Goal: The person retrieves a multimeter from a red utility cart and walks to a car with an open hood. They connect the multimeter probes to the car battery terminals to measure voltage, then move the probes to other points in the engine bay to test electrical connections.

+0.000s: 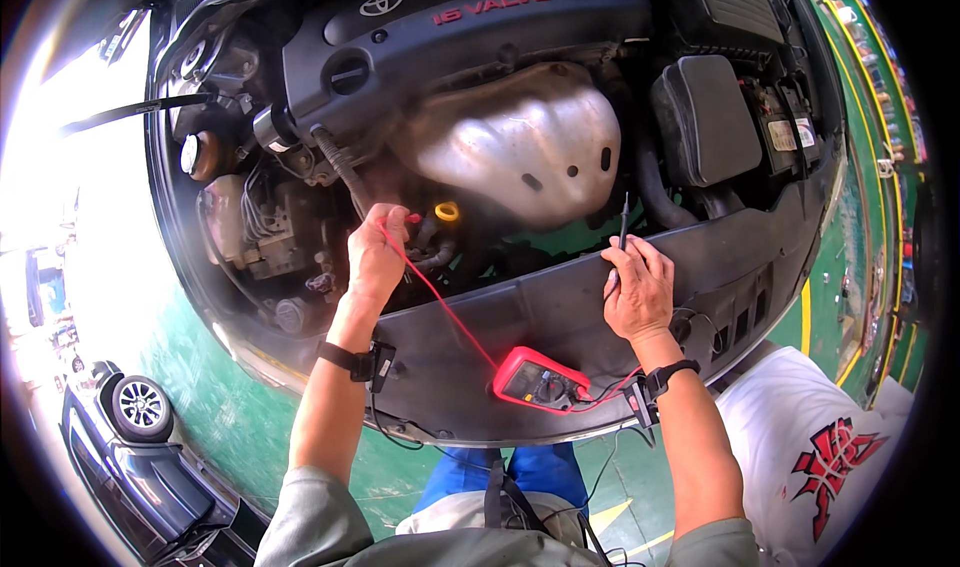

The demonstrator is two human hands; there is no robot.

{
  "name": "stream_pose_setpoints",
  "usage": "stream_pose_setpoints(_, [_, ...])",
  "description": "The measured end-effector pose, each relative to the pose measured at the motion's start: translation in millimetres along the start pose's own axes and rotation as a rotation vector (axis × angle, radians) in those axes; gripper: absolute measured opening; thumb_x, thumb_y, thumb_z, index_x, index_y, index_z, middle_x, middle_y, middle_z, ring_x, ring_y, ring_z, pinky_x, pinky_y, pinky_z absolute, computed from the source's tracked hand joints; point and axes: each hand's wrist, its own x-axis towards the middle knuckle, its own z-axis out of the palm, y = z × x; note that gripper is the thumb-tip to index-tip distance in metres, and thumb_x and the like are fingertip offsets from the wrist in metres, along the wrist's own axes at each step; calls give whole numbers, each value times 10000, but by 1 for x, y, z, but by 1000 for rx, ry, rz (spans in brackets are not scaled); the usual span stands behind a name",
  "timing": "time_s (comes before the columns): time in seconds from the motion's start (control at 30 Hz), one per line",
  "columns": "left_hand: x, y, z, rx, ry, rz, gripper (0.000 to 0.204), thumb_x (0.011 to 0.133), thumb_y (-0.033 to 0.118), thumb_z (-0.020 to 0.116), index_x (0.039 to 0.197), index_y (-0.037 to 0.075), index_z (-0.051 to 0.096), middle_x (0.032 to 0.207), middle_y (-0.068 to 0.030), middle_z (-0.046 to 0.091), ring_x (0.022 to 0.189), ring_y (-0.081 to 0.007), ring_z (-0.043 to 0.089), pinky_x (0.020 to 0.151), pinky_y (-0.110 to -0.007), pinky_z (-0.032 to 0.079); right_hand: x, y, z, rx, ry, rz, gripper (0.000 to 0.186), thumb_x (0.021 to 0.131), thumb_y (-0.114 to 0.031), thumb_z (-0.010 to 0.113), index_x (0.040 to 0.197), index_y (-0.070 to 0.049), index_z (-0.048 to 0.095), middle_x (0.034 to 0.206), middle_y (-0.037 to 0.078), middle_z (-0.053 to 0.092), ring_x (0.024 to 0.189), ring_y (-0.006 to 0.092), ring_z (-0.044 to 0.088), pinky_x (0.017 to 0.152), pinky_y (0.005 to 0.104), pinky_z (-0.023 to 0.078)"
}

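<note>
Over the front of an open engine bay, my left hand (378,252) is closed on a red test probe (414,218), its red lead (440,299) running down to a multimeter. That red-cased multimeter (540,380) lies on the black front panel (455,342) between my forearms. My right hand (640,285) pinches a black test probe (625,219), its tip pointing up and away from me. The yellow dipstick handle (447,211) is just right of my left fingers. What the red probe's tip touches, if anything, I cannot make out.
A silver heat shield (530,147) sits below the black engine cover (460,27). At the right are a black box (705,120) and the battery (785,132). A person in a white shirt (800,447) stands at my right. Wires hang from bands on my wrists.
</note>
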Motion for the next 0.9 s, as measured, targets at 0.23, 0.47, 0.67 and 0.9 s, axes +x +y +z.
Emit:
stream_pose_setpoints(0.23, [0, -2, 4, -50, 10, 37, 249, 1067, 247, 569, 1034, 31, 689, 684, -23, 618, 623, -104, 561, 594, -271, 459, 0, 1, 1, 0, 0, 5, 401, 796, -54, 640, 1176, -174, 602, 1265, 34, 671, 1247, 268, 568, 1022, 444, 402])
stream_pose_setpoints(0.47, [13, 0, 8, 118, -53, 79, 253, 1067, 255, 568, 1000, 35, 672, 636, -22, 589, 572, -109, 535, 561, -284, 447, 1, 0, 0, 2, 4, 8, 398, 795, -54, 645, 1171, -180, 610, 1256, 31, 672, 1247, 264, 570, 1026, 438, 403])
stream_pose_setpoints(0.67, [15, -2, 11, 180, -26, 154, 259, 1063, 260, 576, 967, 36, 662, 605, -24, 568, 550, -113, 515, 550, -296, 441, 0, 1, 0, 4, 12, 14, 397, 796, -54, 643, 1171, -183, 609, 1254, 26, 673, 1249, 261, 570, 1024, 435, 404])
stream_pose_setpoints(0.9, [16, 6, 9, 175, -9, 184, 257, 1061, 255, 576, 946, 42, 661, 585, -27, 550, 533, -117, 514, 537, -298, 432, 0, 1, 0, 7, 4, 12, 392, 804, -63, 642, 1177, -181, 611, 1261, 29, 672, 1250, 265, 571, 1026, 434, 403])
